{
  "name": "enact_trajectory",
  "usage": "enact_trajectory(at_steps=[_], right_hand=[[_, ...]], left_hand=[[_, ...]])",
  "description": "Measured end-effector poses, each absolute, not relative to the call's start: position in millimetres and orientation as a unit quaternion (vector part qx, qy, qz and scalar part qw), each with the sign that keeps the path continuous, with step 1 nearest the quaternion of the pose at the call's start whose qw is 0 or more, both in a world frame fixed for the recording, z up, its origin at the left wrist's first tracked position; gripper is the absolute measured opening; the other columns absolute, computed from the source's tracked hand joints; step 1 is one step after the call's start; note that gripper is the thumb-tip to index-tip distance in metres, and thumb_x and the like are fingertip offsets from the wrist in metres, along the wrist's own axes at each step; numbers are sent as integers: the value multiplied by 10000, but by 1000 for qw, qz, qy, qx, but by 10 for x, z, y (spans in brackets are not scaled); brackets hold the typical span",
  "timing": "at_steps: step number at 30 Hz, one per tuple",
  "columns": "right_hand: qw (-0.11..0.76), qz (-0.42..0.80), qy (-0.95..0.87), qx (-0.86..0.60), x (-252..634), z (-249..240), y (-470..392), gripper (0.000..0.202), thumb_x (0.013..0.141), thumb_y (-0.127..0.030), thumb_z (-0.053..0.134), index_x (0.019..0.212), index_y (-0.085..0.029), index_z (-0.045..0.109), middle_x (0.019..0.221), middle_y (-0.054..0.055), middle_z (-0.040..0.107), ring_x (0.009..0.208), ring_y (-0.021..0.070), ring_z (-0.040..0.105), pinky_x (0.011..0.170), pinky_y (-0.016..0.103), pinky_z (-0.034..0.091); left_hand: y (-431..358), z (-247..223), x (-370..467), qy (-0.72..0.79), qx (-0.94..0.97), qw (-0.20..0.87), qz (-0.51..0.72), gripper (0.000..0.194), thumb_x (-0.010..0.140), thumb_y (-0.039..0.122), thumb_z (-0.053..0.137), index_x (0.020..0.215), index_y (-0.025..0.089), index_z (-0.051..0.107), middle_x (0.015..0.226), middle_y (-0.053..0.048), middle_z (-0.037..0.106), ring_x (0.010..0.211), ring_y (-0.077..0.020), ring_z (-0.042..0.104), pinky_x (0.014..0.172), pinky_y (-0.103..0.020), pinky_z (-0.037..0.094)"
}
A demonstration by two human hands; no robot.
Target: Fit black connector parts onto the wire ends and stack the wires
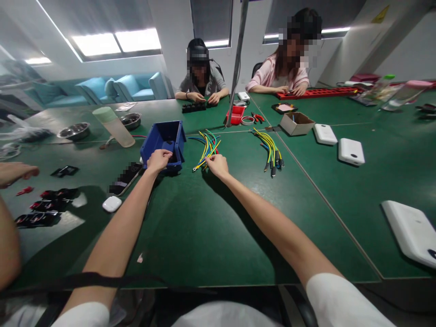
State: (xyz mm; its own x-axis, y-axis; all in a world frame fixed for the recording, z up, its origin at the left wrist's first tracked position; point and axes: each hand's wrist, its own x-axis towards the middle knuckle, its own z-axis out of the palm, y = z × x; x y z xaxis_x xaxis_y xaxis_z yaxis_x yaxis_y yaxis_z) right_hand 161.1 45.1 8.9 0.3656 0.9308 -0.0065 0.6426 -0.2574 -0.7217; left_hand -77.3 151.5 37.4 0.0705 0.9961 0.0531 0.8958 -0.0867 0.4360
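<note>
My left hand [159,161] is at the front edge of a blue plastic bin [147,146], its fingers closed over the opening; anything between them is too small to make out. Small dark pieces lie in the bin. My right hand [217,165] pinches at the lower end of a loose bundle of yellow, green and blue wires [208,144], some with metal ring ends. To the right lies a second bundle of yellow-green wires [271,147] with black sleeved ends.
A phone [125,179], a white case [112,204] and a bottle [117,129] stand left. Another person's hand [18,172] is at far left. Beyond are a red tray [236,115], a cardboard box [297,124] and two seated people. White devices [351,151] lie right.
</note>
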Motion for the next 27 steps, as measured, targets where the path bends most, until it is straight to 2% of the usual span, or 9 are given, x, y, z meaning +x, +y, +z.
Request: enact_trajectory(at_steps=[6,14,18,21,24,27], right_hand=[[246,159,-535,-792,1370,132,472,464,876,-572,492,921,-158,698,944,170,682,928,287,648,790,366,482],[195,149,-573,-782,1370,176,497,398,880,-468,517,999,-122,676,994,200,671,942,334,646,765,394,496],[190,180,-574,-776,1447,192,532,388,854,-473,561,992,-131,679,1000,186,674,952,326,646,759,374,499],[191,218,-563,-774,1541,208,546,374,805,-488,626,961,-154,686,965,148,686,924,286,657,752,336,502],[209,252,-552,-767,1637,223,557,327,774,-451,661,944,-172,688,909,108,695,884,239,665,760,297,496],[231,256,-531,-774,1705,208,587,265,766,-398,644,870,-159,692,816,104,694,830,243,669,744,300,494]], left_hand=[[1486,395,-775,659,718,145,169,235,818,395,565,984,299,700,1022,-8,713,988,-253,633,810,-330,449],[1446,411,-749,664,711,139,184,220,787,385,623,982,295,672,997,4,716,962,-242,639,794,-334,453],[1444,395,-751,659,717,131,186,230,801,379,607,1015,304,644,1003,13,717,990,-252,634,812,-353,455],[1431,397,-752,657,719,129,185,250,806,381,595,1043,310,626,1000,23,719,998,-241,635,814,-346,461],[1419,403,-749,658,720,126,183,258,803,395,592,1044,310,627,1014,23,717,1001,-239,636,811,-340,461],[1419,401,-746,662,717,123,182,257,803,395,589,1042,311,635,1021,16,716,1005,-242,634,824,-343,457]])
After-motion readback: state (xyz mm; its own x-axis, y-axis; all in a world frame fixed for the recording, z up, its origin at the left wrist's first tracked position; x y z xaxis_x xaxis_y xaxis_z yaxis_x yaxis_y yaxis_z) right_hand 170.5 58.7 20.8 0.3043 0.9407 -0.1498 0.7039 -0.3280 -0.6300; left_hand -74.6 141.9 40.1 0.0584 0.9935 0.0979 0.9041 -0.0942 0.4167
